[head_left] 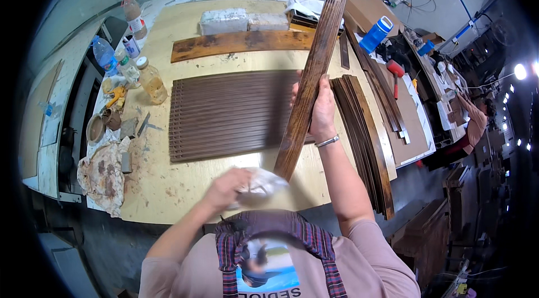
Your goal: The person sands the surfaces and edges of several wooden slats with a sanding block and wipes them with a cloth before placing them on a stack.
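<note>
A long brown wooden slat (314,68) stands tilted over the table, its grain glossy and dark. Around its middle, my right hand (323,108) is wrapped, thumb on the near side. My left hand (227,188) is blurred by motion and closed on a white cloth (261,183), close to the slat's lower end; whether the cloth touches it I cannot tell. Behind the slat, a row of dark brown slats (224,113) lies side by side on the pale table (151,186). A stack of more slats (362,141) is right of my right hand.
Bottles and a jar (151,82) stand at the left, above a stained rag (104,177). A stained board (236,44) and wrapped white blocks (223,21) lie at the back. On the right are a blue bottle (376,34) and a red mallet (395,70); another person (471,124) is beyond.
</note>
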